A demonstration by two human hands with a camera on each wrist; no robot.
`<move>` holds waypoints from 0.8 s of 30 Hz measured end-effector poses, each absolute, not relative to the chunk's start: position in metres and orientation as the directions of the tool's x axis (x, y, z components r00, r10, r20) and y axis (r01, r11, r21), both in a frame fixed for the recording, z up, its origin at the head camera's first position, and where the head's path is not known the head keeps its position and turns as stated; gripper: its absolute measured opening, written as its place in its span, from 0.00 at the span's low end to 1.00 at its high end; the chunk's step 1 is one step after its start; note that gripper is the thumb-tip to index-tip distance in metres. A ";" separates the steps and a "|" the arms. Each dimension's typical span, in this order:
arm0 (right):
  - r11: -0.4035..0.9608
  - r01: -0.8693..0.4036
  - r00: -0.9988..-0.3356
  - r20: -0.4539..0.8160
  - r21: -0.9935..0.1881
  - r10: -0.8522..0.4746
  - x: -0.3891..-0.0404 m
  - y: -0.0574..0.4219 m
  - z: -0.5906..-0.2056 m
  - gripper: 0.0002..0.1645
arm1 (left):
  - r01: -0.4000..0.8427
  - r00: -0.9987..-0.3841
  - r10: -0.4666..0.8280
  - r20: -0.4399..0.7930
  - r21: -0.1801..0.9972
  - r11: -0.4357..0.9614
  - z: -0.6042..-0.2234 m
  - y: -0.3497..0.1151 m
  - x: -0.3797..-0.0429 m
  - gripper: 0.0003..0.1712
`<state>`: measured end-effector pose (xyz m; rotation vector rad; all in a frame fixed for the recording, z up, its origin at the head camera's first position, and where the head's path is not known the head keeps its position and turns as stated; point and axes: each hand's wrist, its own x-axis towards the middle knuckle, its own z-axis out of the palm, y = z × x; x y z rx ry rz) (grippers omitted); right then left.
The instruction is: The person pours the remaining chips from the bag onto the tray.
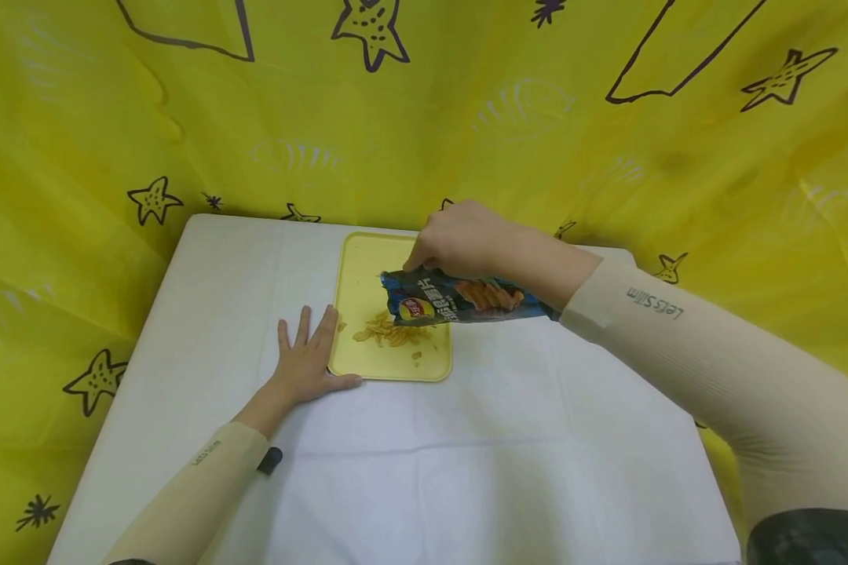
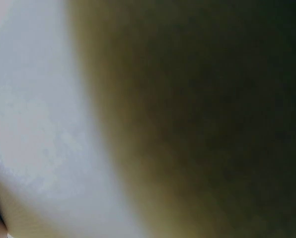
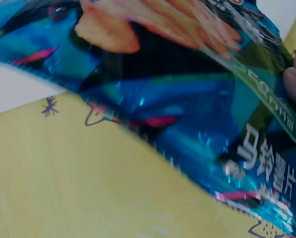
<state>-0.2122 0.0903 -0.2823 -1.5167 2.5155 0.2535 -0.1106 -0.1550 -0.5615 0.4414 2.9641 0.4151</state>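
Observation:
My right hand (image 1: pixel 466 238) grips a dark blue chip bag (image 1: pixel 459 300) by its upper side, holding it tilted on its side above the yellow tray (image 1: pixel 367 267). Below the bag's left end, a small heap of potato chips (image 1: pixel 385 331) and crumbs lies on the tray. The bag (image 3: pixel 153 99) fills much of the right wrist view, with part of the thumb on it at the right edge. With fingers spread, my left hand (image 1: pixel 307 367) rests at the tray's lower left edge. The left wrist view is mostly dark blur and does not show what the hand touches.
A white cloth covers the table (image 1: pixel 424 486) under the tray. Behind and around it hangs a yellow curtain (image 1: pixel 410 141) with starfish drawings. A small black object (image 1: pixel 270 461) shows beside the left forearm.

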 end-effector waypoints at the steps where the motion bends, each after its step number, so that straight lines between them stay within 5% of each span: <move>1: 0.464 -0.885 -0.460 -0.250 0.044 -0.852 -0.212 0.090 -0.282 0.20 | 0.269 -0.951 0.300 -0.071 0.283 0.921 -0.562 -0.155 -0.111 0.72; 24: 0.474 -0.879 -0.471 -0.271 0.057 -0.840 -0.211 0.088 -0.285 0.19 | 0.276 -0.949 0.307 -0.070 0.287 0.917 -0.563 -0.155 -0.112 0.72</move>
